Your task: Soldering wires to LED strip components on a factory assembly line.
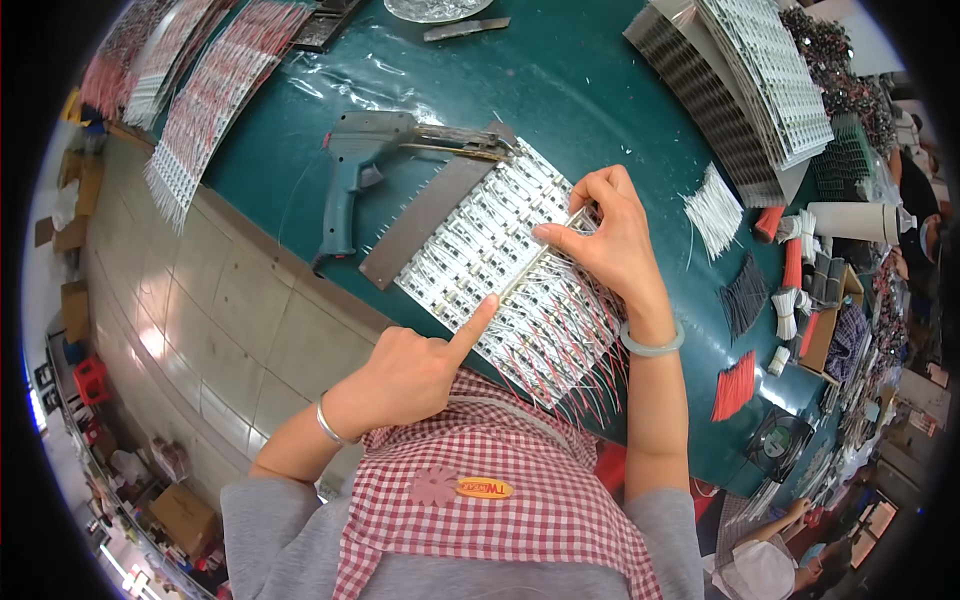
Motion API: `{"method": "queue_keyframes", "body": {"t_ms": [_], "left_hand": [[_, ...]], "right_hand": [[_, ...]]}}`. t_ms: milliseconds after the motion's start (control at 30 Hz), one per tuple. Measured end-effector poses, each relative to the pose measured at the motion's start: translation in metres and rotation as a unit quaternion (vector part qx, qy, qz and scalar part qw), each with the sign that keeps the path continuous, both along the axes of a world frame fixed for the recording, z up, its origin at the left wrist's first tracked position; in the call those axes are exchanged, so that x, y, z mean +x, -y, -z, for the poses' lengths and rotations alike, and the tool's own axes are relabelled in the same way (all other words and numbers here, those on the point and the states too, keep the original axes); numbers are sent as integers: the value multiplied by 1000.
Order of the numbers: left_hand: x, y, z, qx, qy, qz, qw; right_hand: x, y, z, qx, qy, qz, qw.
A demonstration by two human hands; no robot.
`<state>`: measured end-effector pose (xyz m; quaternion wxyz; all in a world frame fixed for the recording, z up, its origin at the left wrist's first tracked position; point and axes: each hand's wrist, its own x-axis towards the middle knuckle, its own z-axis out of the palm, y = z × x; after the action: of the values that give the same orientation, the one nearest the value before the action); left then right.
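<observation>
A panel of small white circuit boards [475, 238] lies tilted on the green table, rows of dark components across it and red, white and black wires fanning out from its near side. A thin pale strip [527, 270] crosses the panel diagonally. The thumb and bent fingers of my right hand [610, 235] close on the strip's far end. My left hand [415, 370] rests its outstretched index fingertip at the near end, other fingers curled, holding nothing. A dark flat bar [430, 222] lies along the panel's left edge. Beside it is a green soldering gun [350, 175], its tip reaching the panel's far corner.
Wired panels [225, 90] hang over the table's left edge. More panels [745, 90] are stacked far right. Bundles of white wires [713, 212], black wires [744, 297] and red wires [734, 386] lie along the right. A metal dish [437, 8] sits at the back. Another person [755, 570] is lower right.
</observation>
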<state>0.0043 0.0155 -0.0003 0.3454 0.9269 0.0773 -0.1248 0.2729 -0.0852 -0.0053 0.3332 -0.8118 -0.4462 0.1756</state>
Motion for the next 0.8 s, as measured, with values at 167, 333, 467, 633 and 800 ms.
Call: {"method": "queue_keyframes", "body": {"t_ms": [167,333,467,633,800], "left_hand": [[13,-6,-1,-25,-15,31,999],[28,-17,-6,-64,-48,73,994],[32,-22,-12,-64,-62,98,991],[1,-22,-16,-50,-7,52,997],[-63,-65,-26,23,152,-214,965]], "right_hand": [[1,0,3,-19,7,-16,1000],[0,-5,-1,-68,29,-31,997],[-2,-2,1,-62,28,-19,998],[11,12,-2,104,-189,143,966],[33,58,-18,152,-4,214,965]]}}
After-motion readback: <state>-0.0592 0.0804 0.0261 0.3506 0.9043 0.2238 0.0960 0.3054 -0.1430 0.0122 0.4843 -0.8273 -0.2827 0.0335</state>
